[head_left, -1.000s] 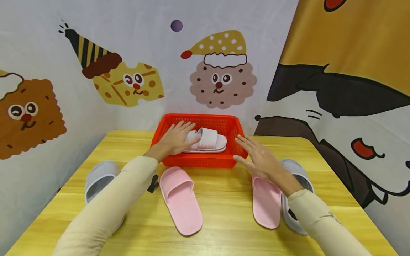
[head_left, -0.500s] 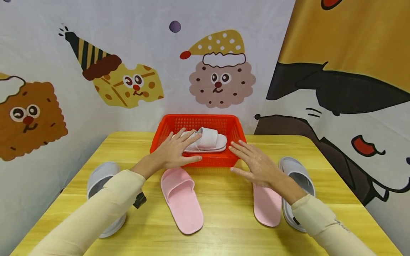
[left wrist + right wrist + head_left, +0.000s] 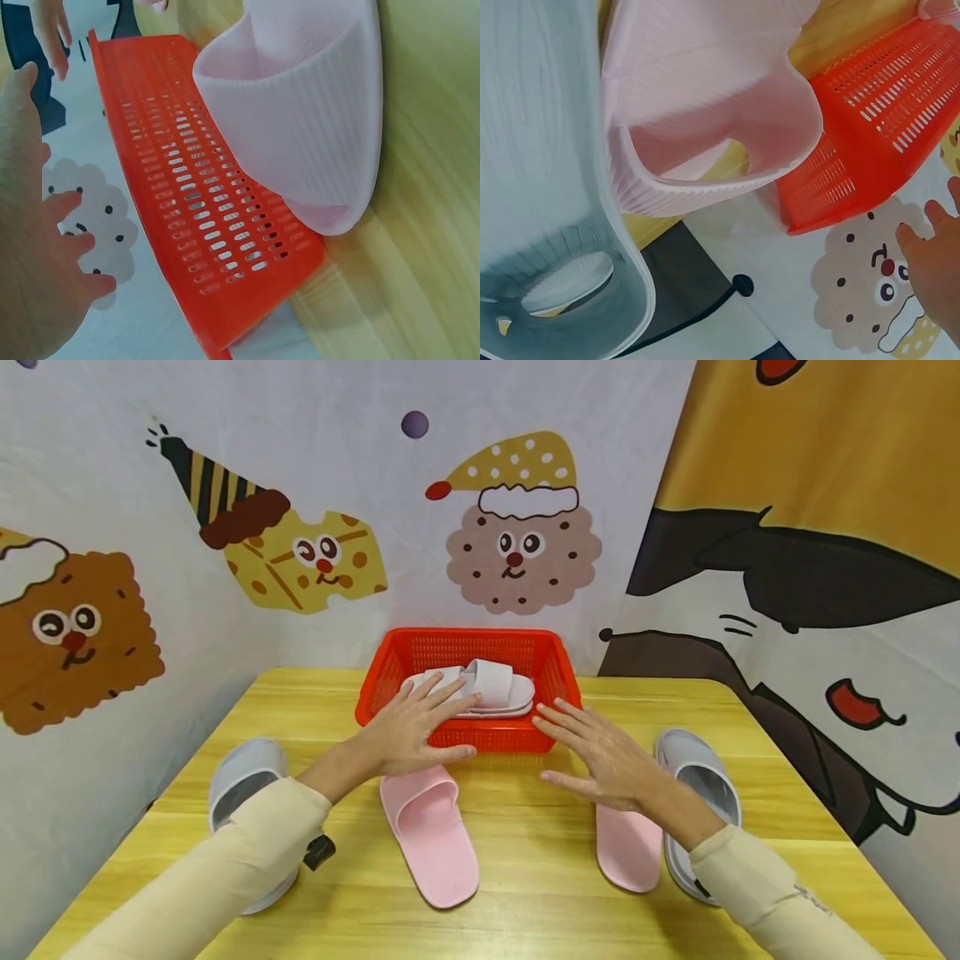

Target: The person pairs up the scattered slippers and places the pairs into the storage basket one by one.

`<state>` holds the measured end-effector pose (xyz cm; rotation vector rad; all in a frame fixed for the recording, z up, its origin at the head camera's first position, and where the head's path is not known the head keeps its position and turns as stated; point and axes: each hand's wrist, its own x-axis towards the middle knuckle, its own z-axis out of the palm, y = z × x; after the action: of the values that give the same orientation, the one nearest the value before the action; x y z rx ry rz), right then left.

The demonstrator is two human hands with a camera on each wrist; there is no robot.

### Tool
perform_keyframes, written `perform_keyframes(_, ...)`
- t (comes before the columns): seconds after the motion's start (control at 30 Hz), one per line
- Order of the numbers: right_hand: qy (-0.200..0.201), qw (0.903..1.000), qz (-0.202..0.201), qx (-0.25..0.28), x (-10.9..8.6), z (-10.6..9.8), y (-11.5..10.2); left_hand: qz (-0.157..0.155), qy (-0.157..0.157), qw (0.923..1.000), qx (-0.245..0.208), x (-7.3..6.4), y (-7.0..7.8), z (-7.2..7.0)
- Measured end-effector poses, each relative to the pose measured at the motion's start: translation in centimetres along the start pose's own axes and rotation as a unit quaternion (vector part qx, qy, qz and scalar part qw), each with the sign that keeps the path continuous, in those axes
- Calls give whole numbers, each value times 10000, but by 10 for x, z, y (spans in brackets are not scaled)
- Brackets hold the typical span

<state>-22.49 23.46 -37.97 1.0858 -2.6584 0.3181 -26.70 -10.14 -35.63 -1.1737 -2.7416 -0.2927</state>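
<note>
Left hand (image 3: pixel 405 733) apparently drawn back from basket (image 3: pixel 498 740).

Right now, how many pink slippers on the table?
2: the left pink slipper, partly hidden by the left hand; the right pink slipper, partly hidden by the right hand.

Left hand (image 3: pixel 401 731), fingers spread, at the near-left side of a red basket (image 3: pixel 495 742) holding white slippers (image 3: pixel 492 683); right hand (image 3: pixel 607 760), fingers extended, near the basket's front-right corner. On the wooden counter (image 3: pixel 532 877): two pink slippers (image 3: pixel 444 856), well apart, with grey slippers (image 3: pixel 249 767) on their outer sides.
</note>
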Motion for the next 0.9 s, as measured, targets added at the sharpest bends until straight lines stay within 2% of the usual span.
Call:
perform_keyframes(0.17,62,9998,-196,-37,-5,0,-2,200,90,9998,6,-6,5,0)
perform_keyframes(0.33,217,9981,-552,-171,-11,0,-5,565,347,9973,-325,-14,5,3)
perform_keyframes(0.43,362,9960,-774,-255,-14,0,-6,778,498,9953,-291,-20,4,6)
perform_keyframes(0.67,529,9915,-1150,-313,-23,3,-8,1617,828,9833,82,-39,6,13)
perform_keyframes(0.77,561,9903,-1228,-315,-30,6,-6,1725,768,9819,136,-48,6,18)
perform_keyframes(0.9,603,9890,-1319,-306,-37,11,-3,1739,487,9835,135,-58,6,25)
